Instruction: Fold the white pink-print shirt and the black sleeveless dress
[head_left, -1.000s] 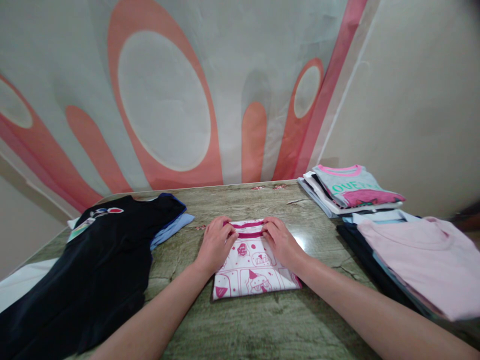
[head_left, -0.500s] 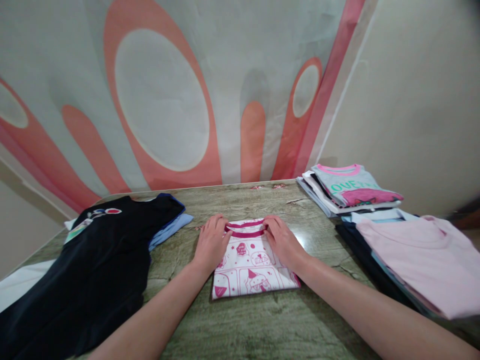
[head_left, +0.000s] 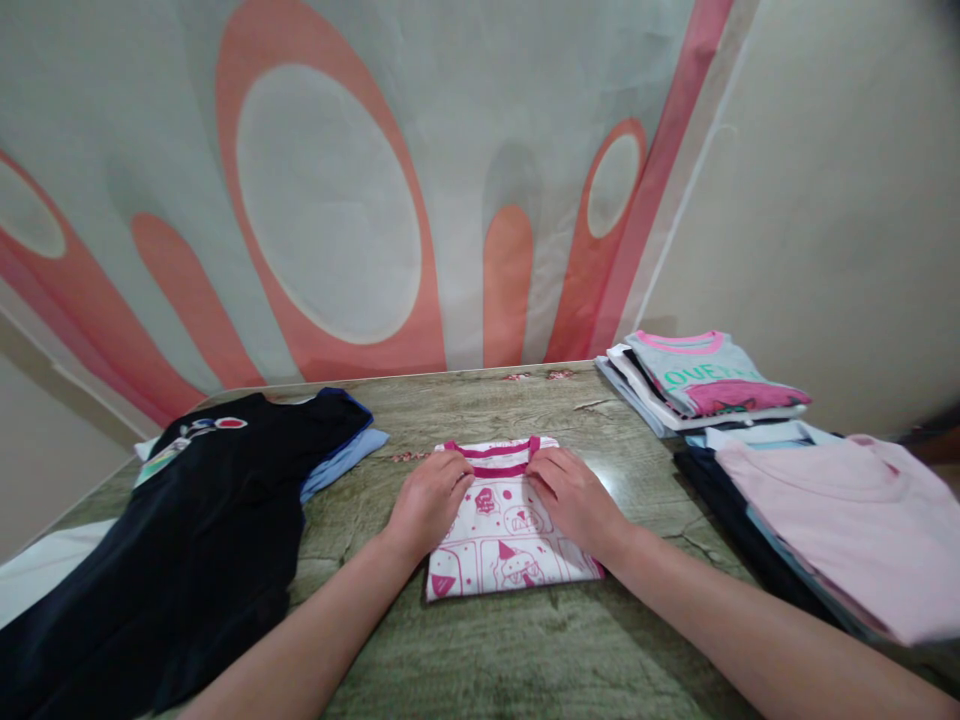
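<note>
A white T-shirt (head_left: 499, 540) with a magenta print and magenta neckband lies folded into a compact rectangle in the middle of the table, its collar facing away from me. My left hand (head_left: 433, 500) pinches the fabric at the left side of the neckline, fingers bent together. On the opposite side of the collar, my right hand (head_left: 574, 495) grips the cloth with curled fingers, the thumb partly hidden. Both forearms reach in from the bottom of the view, and the hands cover parts of the shirt's side edges.
At left, a black garment (head_left: 202, 540) lies spread over light blue and white cloth. Folded clothes stand in stacks at right: a pink shirt (head_left: 847, 510) tops the nearer one, a grey shirt with pink trim (head_left: 697, 375) the farther one. Behind the wooden table (head_left: 480, 660) rises a patterned wall.
Both hands have slid slightly toward me along the neckline, their fingers now more curled. More of the collar's far edge and shoulders shows. The shirt lies in nearly the same place.
</note>
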